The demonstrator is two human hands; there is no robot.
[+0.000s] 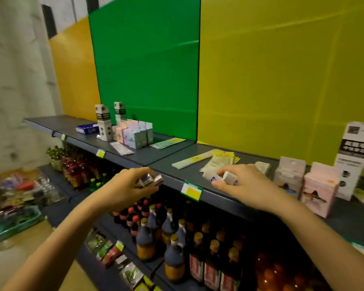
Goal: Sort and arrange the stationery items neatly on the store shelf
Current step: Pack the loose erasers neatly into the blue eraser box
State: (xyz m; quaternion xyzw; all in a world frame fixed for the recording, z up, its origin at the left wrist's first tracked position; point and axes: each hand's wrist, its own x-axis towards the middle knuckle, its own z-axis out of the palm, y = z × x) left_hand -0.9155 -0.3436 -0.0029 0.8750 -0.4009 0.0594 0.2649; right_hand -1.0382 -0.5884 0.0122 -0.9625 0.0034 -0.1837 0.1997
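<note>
Head view shows my left hand (126,187) curled round a few small silvery-wrapped pieces (149,179) just off the front edge of the grey shelf (166,156). My right hand (246,185) pinches two small white blocks with blue print (223,178) above that same front edge, near the flat yellow packets (219,159). Pastel boxes (132,133) stand clustered toward the shelf's back left, and two pale boxes (319,185) stand just right of my right hand.
</note>
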